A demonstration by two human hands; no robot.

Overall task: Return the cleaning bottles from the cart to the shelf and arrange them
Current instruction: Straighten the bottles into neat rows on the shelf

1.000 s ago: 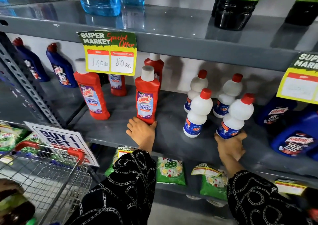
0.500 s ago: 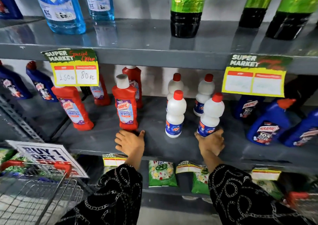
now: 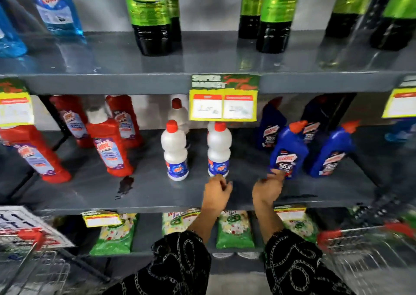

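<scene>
On the grey middle shelf [image 3: 157, 195] stand red bottles [image 3: 110, 146] at the left, white bottles with red caps [image 3: 174, 150] in the middle and blue bottles [image 3: 331, 152] at the right. My left hand [image 3: 216, 192] is at the shelf's front with its fingers loosely curled. Its fingertips touch the base of the right white bottle [image 3: 219, 150]. My right hand [image 3: 266, 190] reaches up and to the right, and its fingertips touch the lower front of the nearest blue bottle [image 3: 289, 152]. Neither hand wraps around a bottle. The picture is blurred by motion.
The upper shelf carries green-labelled dark bottles [image 3: 148, 17] and clear blue bottles [image 3: 56, 8]. Price tags [image 3: 222, 105] hang from its edge. Green packets [image 3: 234, 229] fill the lower shelf. Wire carts with red handles stand at the left [image 3: 31, 261] and right [image 3: 369, 249]. A dark stain [image 3: 126, 185] marks the shelf.
The view has swung right. My left hand left the red bottle and came to the white bottle's base. My right hand let go of that white bottle and reached the blue one.
</scene>
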